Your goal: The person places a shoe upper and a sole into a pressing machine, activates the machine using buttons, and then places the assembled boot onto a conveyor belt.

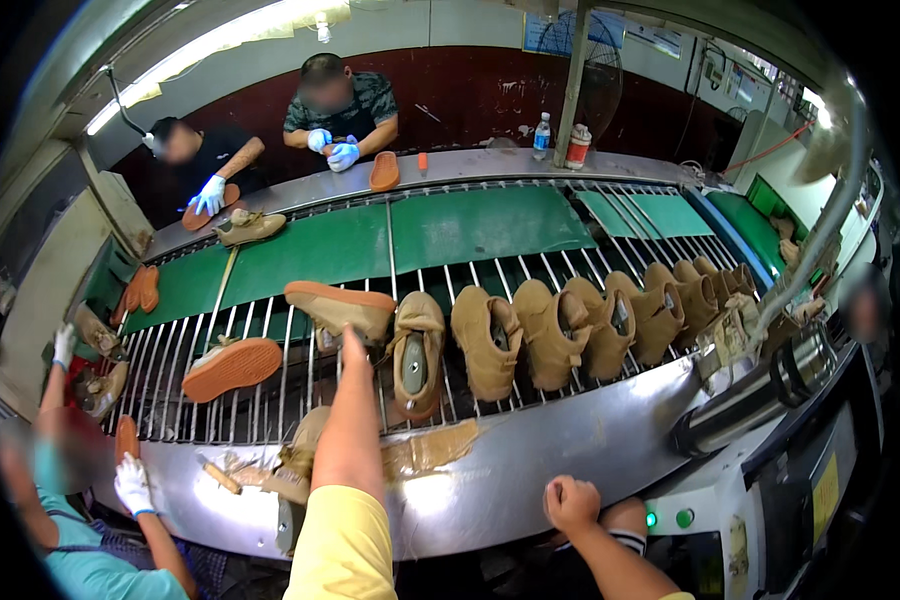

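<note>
Yellow sleeve (342,545) foremost, left hand (352,345) at a soled shoe (332,304), grip impossible to tell; right hand (572,504) clenched; sideways shoe (232,370) also soled, loose sole (384,172) unattached

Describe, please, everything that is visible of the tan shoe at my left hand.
The tan shoe has a soft, suede-like upper and an orange-tan, rubber-like sole. It is tipped over, sole edge uppermost, lengthwise across the view, above the metal rods. The left hand meets its lower side, fingers hidden, so the grip is unclear. Its opening cannot be made out.
</note>
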`<action>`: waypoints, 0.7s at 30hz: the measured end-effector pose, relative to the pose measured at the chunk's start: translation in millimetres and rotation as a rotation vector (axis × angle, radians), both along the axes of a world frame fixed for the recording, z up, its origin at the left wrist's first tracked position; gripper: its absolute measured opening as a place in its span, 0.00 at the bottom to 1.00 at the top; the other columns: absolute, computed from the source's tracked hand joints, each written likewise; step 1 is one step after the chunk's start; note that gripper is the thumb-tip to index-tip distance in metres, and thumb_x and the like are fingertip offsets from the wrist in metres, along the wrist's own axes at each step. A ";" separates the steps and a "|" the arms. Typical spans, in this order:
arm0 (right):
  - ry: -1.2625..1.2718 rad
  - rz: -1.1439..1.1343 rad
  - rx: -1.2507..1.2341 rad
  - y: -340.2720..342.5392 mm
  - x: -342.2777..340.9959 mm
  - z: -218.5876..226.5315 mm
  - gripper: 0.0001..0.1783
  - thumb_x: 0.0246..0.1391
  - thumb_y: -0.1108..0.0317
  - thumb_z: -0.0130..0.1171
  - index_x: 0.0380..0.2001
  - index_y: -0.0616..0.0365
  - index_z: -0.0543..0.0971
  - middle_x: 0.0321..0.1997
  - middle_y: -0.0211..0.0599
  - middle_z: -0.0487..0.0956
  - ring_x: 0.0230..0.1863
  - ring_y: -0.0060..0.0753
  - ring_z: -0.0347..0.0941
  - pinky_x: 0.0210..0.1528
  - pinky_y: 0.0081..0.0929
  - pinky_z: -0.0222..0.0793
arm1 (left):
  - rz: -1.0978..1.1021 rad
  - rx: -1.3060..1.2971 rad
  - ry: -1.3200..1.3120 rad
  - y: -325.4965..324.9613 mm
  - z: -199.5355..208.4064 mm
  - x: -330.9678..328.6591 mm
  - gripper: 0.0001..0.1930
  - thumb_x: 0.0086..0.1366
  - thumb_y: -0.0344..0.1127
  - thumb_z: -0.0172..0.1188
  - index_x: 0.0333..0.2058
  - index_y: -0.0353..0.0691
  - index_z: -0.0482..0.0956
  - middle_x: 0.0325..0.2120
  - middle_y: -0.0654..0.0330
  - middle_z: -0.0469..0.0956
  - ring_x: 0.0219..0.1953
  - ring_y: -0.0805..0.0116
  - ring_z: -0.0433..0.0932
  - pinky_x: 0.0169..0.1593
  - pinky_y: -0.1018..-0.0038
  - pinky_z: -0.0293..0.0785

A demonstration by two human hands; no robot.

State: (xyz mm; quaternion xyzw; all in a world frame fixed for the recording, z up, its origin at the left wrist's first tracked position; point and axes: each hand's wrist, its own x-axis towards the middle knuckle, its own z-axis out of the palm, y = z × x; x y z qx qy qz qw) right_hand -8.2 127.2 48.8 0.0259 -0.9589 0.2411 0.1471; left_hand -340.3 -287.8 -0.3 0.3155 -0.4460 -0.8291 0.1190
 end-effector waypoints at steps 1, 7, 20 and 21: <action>0.009 0.005 -0.012 0.0 -0.4 3.7 0.05 0.49 0.63 0.59 0.25 0.49 0.76 0.17 0.36 0.74 0.22 0.48 0.71 0.28 0.43 0.64 | -0.006 0.060 0.125 -3.4 -3.7 -5.0 0.35 0.66 0.60 0.45 0.63 0.41 0.58 0.59 0.51 0.65 0.58 0.53 0.66 0.61 0.59 0.62; 0.027 0.033 -0.002 4.2 1.5 -7.2 0.05 0.46 0.63 0.61 0.24 0.47 0.76 0.14 0.29 0.71 0.18 0.41 0.69 0.25 0.38 0.62 | -0.037 0.295 0.192 -15.9 -6.9 -22.0 0.33 0.63 0.56 0.56 0.60 0.42 0.62 0.56 0.55 0.69 0.55 0.54 0.69 0.57 0.54 0.65; 0.057 0.028 -0.046 -6.5 1.7 0.8 0.05 0.46 0.63 0.61 0.23 0.46 0.74 0.14 0.29 0.72 0.18 0.40 0.70 0.25 0.39 0.62 | -0.023 0.252 0.214 -51.5 43.0 -10.7 0.23 0.63 0.37 0.60 0.53 0.34 0.66 0.47 0.51 0.73 0.46 0.56 0.76 0.51 0.58 0.76; 0.062 0.015 -0.041 -4.3 4.2 0.1 0.05 0.46 0.63 0.61 0.23 0.46 0.74 0.15 0.30 0.73 0.19 0.41 0.70 0.26 0.39 0.63 | -0.048 0.257 0.218 -37.9 55.9 -2.0 0.23 0.64 0.38 0.59 0.54 0.35 0.66 0.48 0.51 0.72 0.49 0.55 0.74 0.53 0.57 0.75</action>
